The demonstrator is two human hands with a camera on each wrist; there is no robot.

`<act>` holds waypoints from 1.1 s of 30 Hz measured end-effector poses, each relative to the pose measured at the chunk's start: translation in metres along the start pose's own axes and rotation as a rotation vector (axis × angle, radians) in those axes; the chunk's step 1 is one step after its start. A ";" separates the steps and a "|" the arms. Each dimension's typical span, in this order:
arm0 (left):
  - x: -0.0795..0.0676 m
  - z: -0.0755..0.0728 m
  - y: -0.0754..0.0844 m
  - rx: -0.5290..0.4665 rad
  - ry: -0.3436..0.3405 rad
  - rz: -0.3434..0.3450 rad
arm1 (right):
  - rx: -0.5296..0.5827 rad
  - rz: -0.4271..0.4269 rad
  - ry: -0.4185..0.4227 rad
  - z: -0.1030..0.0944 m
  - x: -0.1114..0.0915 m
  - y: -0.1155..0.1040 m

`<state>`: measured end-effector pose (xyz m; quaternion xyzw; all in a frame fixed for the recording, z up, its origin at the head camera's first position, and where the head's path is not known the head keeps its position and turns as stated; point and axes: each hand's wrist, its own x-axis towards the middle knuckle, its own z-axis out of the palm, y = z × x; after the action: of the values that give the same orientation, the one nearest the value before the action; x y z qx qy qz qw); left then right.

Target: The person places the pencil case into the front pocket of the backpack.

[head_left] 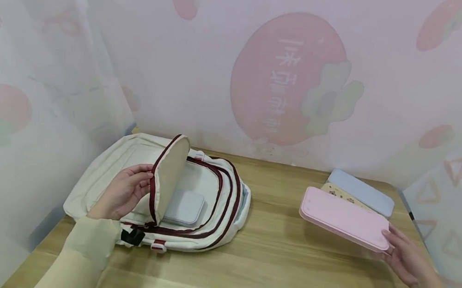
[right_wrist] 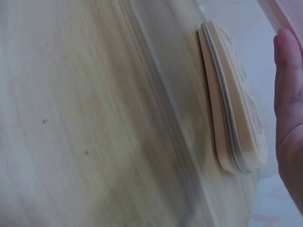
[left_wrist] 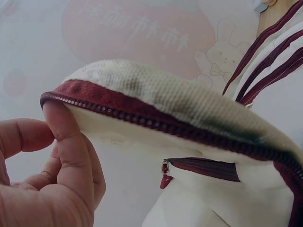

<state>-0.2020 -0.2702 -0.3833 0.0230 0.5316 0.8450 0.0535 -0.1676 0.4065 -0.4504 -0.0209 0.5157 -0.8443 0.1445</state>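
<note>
A cream backpack (head_left: 104, 176) with maroon zips lies on the left of the table, its front pocket unzipped. My left hand (head_left: 126, 189) pinches the rim of the pocket flap (head_left: 174, 175) between thumb and fingers and holds it raised. Inside the pocket sits a small pale blue-white rounded box (head_left: 188, 207). At the right, my right hand (head_left: 405, 260) grips one end of a flat pink rectangular case (head_left: 342, 217), held tilted above the table. In the left wrist view, the fingers (left_wrist: 68, 142) hook under the zip edge.
Behind the pink case, a pale blue case (head_left: 362, 191) and a yellow patterned case (head_left: 331, 188) lie on the wooden table (head_left: 273, 268). The yellow case also shows from the side in the right wrist view. Printed curtains (head_left: 205, 67) hang around the table's back and sides.
</note>
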 end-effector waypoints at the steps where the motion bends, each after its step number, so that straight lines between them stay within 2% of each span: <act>1: 0.000 0.000 0.000 -0.001 -0.002 0.000 | -0.010 -0.007 0.005 0.001 0.000 0.001; 10: -0.001 0.000 0.003 -0.026 -0.012 0.010 | -0.062 0.013 0.146 0.016 0.012 0.001; 17: 0.000 0.000 0.002 -0.006 -0.024 -0.001 | -0.058 -0.020 0.107 0.026 0.016 0.003; 28: -0.002 0.000 0.002 0.019 0.000 -0.024 | -0.065 -0.013 0.112 0.036 0.024 0.003; 33: -0.001 0.001 0.003 0.016 -0.002 -0.018 | -0.059 -0.031 0.067 0.043 0.030 0.002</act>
<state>-0.2010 -0.2708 -0.3799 0.0193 0.5386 0.8401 0.0615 -0.1883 0.3601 -0.4353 -0.0048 0.5444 -0.8311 0.1135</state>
